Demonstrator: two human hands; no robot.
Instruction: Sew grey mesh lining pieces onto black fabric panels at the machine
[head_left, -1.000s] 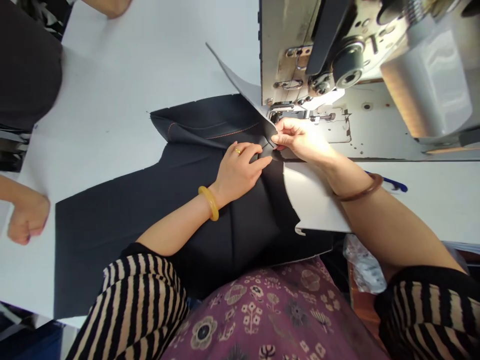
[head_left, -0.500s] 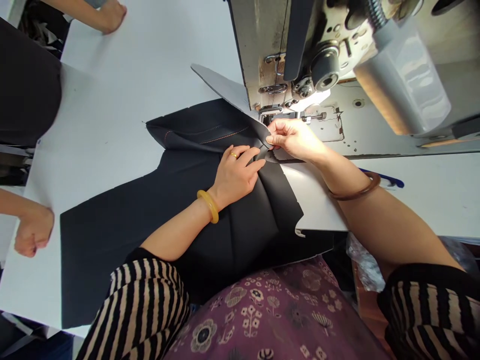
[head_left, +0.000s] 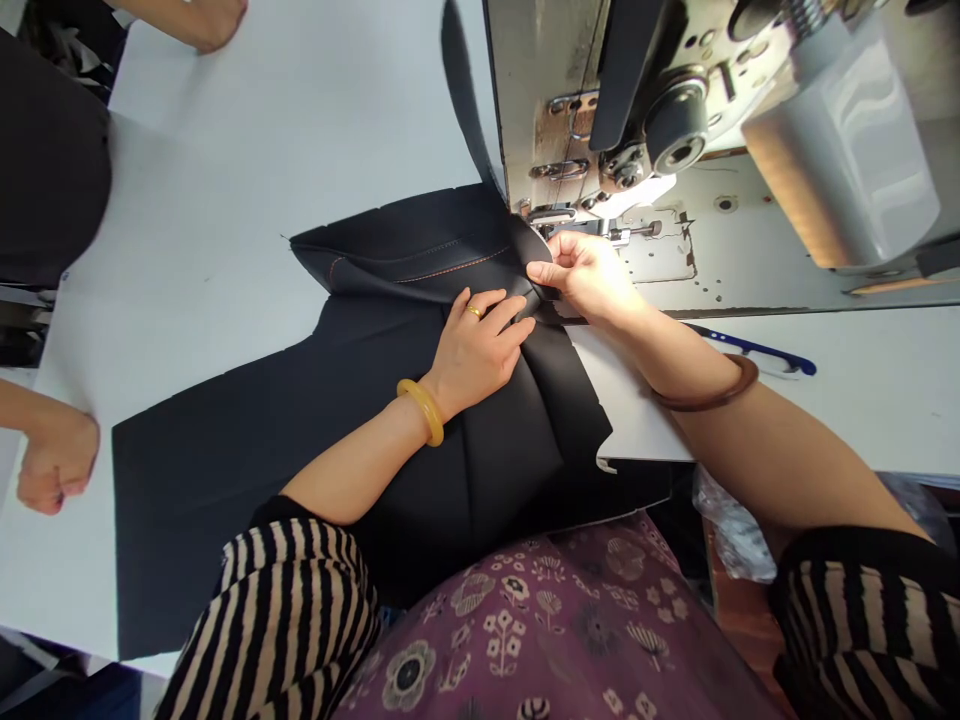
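A large black leather-like panel (head_left: 247, 440) with orange stitching lies across the white table (head_left: 285, 120) and over my lap. My left hand (head_left: 480, 345), with a gold ring and a yellow bangle, rests on the panel with its fingers flat, pressing a fold. My right hand (head_left: 581, 272) pinches the folded edge of the panel just in front of the presser foot (head_left: 551, 215) of the sewing machine (head_left: 675, 110). A flap of the panel stands up against the machine's left side, its pale backing (head_left: 637, 420) showing under my right forearm.
Another person's fist (head_left: 52, 465) rests at the table's left edge, and a second hand (head_left: 214, 20) lies at the top left. A dark garment (head_left: 52, 150) sits at the far left. A blue-handled tool (head_left: 757, 350) lies on the table to the right of my wrist.
The flap by the machine has swung from lying pale-side up to standing upright with its black face showing. My hands have stayed pinching and pressing the fold at the presser foot.
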